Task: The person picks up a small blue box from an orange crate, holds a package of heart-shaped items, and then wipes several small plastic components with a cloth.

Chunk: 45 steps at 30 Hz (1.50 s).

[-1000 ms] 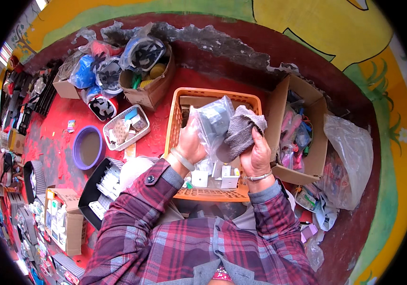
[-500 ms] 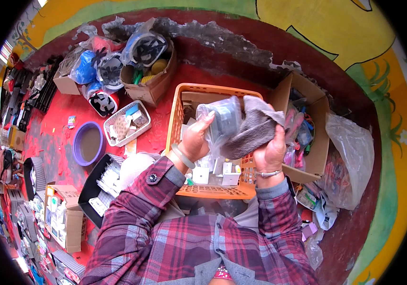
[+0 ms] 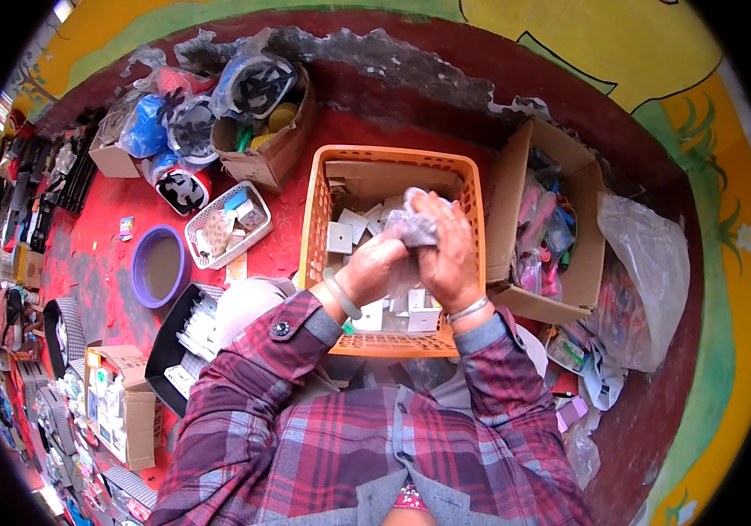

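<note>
Both my hands meet above the orange plastic basket (image 3: 312,237). My left hand (image 3: 370,270) is closed on a clear plastic bag (image 3: 403,279), which hangs partly visible below its fingers; what the bag holds is hidden. My right hand (image 3: 451,256) is folded over a bunched grey cloth (image 3: 419,230), pressing it against the bag by my left fingers. Small white boxes (image 3: 340,238) lie loose inside the basket beneath my hands, and a cardboard flap (image 3: 393,178) lines its far side.
An open cardboard box (image 3: 503,219) of bagged, colourful items stands right of the basket, with a clear plastic sheet (image 3: 643,263) beyond. To the left are a small white basket (image 3: 233,256), a purple basin (image 3: 135,267) and a black tray (image 3: 165,351). A box of bagged helmets (image 3: 262,167) stands far left.
My hands have come together and the right has moved left and lower. The spread cloth is now bunched in my hand, and the bagged item is mostly covered.
</note>
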Motion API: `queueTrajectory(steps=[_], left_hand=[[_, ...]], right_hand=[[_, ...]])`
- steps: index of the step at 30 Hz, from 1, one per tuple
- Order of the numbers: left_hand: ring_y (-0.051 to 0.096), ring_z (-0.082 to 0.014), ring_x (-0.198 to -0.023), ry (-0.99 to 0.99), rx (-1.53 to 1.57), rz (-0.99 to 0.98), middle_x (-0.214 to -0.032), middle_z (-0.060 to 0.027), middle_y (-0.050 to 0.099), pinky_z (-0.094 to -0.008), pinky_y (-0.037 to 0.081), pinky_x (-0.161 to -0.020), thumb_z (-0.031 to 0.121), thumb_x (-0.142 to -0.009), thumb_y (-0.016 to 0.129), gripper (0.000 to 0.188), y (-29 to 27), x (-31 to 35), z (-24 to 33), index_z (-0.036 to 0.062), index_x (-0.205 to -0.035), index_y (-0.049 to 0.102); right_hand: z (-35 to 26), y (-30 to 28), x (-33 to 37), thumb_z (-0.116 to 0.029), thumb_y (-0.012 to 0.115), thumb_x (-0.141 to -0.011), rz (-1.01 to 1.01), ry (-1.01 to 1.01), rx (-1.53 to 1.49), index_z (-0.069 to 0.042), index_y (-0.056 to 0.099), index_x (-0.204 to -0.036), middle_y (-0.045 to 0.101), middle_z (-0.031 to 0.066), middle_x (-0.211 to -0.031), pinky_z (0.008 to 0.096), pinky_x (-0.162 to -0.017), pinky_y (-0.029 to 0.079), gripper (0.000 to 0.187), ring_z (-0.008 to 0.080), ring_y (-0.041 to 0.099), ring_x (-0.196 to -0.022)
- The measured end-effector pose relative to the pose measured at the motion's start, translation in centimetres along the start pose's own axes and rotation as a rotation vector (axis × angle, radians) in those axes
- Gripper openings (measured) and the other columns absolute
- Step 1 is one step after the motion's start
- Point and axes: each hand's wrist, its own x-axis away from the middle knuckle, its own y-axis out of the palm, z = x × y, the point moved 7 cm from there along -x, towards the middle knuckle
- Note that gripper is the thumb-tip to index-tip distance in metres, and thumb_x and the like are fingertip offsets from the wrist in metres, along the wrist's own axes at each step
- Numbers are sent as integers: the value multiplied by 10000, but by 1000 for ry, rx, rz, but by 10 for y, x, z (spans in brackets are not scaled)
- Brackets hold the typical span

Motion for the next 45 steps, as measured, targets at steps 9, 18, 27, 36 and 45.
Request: queueTrajectory(steps=[9,18,27,36,45], left_hand=[[464,-178,-1158,-183,-368,68,-1283,-67,462,-321,367,-985,46,-834,421,510,-26,3,-11,27,-1341,375],[395,-210,-1208,250,-1356,-329,-1325,-102,410,-308,273,-1066,77,-900,474,456,-55,3,-35,8,-1334,354],[455,-154,-1099,113,-829,-21,-1238,-80,476,-279,373,-961,7,-854,424,474,-33,3,-17,-7,-1325,365],[485,-286,-1167,8,231,68,-1264,-168,498,-411,338,-1037,54,-766,390,560,-15,0,30,-35,-1319,378],[552,-323,-1077,89,501,226,-1198,-178,554,-463,391,-987,329,-960,375,466,-31,-1,28,-30,-1246,453]], right_hand=[[1,11,2,-273,490,-892,-78,-8,-12,-56,480,-1278,445,143,-1353,460,-1096,191,443,312,352,-1306],[-26,21,8,-206,514,-858,-136,-72,-102,-65,472,-1293,438,132,-1362,454,-1101,180,459,309,328,-1320],[-24,22,11,-281,457,-924,-68,-33,-84,-71,428,-1346,384,108,-1413,410,-1110,151,473,275,204,-1382],[126,-16,19,-354,387,-975,546,758,-1070,-40,600,-1052,635,67,-972,319,-778,487,388,178,607,-856],[77,-56,11,-329,329,-983,610,410,-1081,-49,468,-1268,539,80,-1205,373,-920,450,423,223,553,-1057]])
